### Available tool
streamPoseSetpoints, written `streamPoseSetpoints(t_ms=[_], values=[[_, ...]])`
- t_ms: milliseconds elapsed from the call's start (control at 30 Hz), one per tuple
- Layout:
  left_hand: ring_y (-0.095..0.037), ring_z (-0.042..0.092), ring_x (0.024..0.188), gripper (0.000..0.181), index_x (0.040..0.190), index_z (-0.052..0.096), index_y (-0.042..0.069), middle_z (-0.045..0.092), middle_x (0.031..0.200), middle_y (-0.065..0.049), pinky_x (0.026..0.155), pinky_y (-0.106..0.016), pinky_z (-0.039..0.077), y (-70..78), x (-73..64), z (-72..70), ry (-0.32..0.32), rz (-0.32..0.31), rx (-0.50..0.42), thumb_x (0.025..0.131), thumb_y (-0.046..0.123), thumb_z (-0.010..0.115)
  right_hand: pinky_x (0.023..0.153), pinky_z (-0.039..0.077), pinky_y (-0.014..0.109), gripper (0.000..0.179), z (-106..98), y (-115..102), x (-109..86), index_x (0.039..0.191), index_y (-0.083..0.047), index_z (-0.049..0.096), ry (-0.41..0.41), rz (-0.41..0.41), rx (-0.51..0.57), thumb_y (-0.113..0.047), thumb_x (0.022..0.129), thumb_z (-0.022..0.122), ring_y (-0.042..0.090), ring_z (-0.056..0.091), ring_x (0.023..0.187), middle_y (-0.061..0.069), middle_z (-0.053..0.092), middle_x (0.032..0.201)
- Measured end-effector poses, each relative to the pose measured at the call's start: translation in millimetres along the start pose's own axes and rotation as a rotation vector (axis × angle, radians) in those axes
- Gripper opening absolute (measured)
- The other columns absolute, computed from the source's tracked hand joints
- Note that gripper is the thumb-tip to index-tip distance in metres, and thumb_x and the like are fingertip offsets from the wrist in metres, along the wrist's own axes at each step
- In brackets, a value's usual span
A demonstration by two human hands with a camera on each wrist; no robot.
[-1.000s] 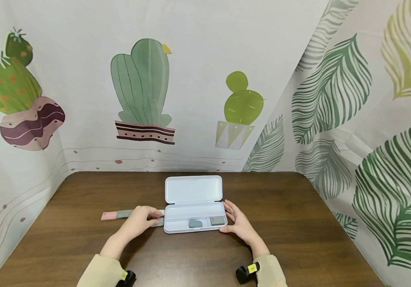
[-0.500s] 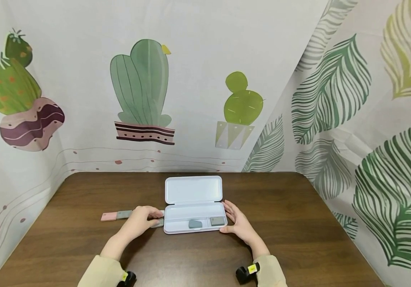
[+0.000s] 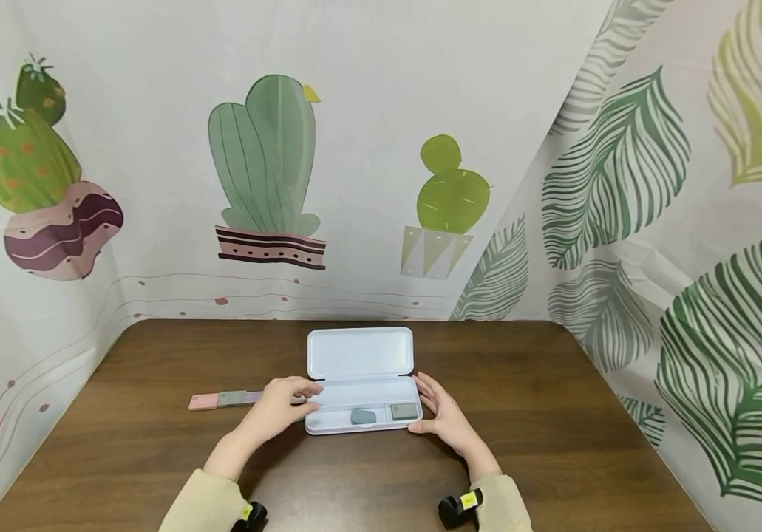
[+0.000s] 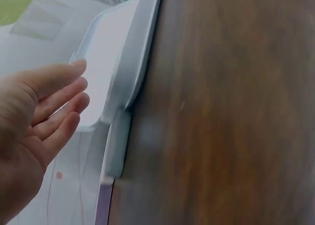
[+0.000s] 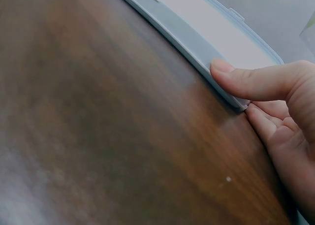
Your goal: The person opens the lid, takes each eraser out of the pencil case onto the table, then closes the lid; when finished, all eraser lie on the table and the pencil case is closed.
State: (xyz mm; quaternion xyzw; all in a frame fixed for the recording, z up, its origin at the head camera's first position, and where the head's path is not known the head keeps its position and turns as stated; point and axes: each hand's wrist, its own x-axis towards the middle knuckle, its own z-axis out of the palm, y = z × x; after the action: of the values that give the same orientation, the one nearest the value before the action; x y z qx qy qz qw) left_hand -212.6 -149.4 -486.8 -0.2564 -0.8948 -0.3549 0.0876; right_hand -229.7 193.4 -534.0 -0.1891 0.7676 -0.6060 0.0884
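Note:
A pale blue pencil case [image 3: 361,389] lies with its lid [image 3: 360,353] folded back. Inside sit a blue-grey block [image 3: 363,417] and, in the right-hand compartment, a grey-green block [image 3: 403,411]. My left hand [image 3: 276,405] hovers at the case's left end, fingertips over its rim and nothing between them. In the left wrist view those fingers [image 4: 64,94] are fairly straight. My right hand [image 3: 446,419] grips the right end, thumb [image 5: 246,82] on the front corner and fingers round the side. A grey-green block [image 4: 118,144] lies beside the case, mostly hidden in the head view.
Left of the case, flat blocks form a row: a pink one [image 3: 203,401], a grey-green one [image 3: 231,398] and a lilac one [image 3: 253,397], partly behind my left hand. The brown table [image 3: 553,421] ends at a wall hanging [image 3: 367,185] printed with cacti and leaves.
My left hand has moved right, off the blocks beside the case to above its left end, uncovering the lilac block. My right hand and the case stay put.

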Motion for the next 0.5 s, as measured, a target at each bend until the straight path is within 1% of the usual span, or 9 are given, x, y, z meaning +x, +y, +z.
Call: streamPoseSetpoints(t_ms=[133, 333, 500], values=[[-0.021, 0.068, 0.089, 0.023, 0.105, 0.072, 0.005, 0.074, 0.100, -0.005, 0.080, -0.034, 0.056, 6.0, 4.1, 11.2, -0.043, 0.033, -0.015, 0.084, 0.014, 0.076, 0.106, 0.032, 0.010, 0.099, -0.1, 0.8, -0.2, 0.150, 0.009, 0.018, 0.002, -0.001, 0.008, 0.004, 0.074, 0.080, 0.042, 0.026, 0.144, 0.029, 0.026, 0.155], [-0.023, 0.068, 0.094, 0.025, 0.106, 0.072, 0.004, 0.074, 0.102, -0.006, 0.083, -0.035, 0.055, 15.8, 9.7, 24.0, -0.110, 0.044, -0.030, 0.084, 0.015, 0.075, 0.106, 0.032, 0.010, 0.099, 0.6, -0.1, -0.9, 0.150, 0.009, 0.017, -0.005, 0.004, 0.012, 0.003, 0.074, 0.080, 0.042, 0.026, 0.144, 0.029, 0.026, 0.156], [-0.023, 0.067, 0.093, 0.026, 0.106, 0.072, 0.002, 0.074, 0.102, -0.007, 0.084, -0.034, 0.055, 24.0, 13.6, 29.5, -0.126, 0.078, -0.022, 0.084, 0.015, 0.075, 0.107, 0.032, 0.012, 0.099, 0.5, -1.1, -0.8, 0.151, 0.009, 0.017, -0.002, 0.011, 0.010, 0.004, 0.074, 0.080, 0.042, 0.026, 0.145, 0.029, 0.026, 0.156]])
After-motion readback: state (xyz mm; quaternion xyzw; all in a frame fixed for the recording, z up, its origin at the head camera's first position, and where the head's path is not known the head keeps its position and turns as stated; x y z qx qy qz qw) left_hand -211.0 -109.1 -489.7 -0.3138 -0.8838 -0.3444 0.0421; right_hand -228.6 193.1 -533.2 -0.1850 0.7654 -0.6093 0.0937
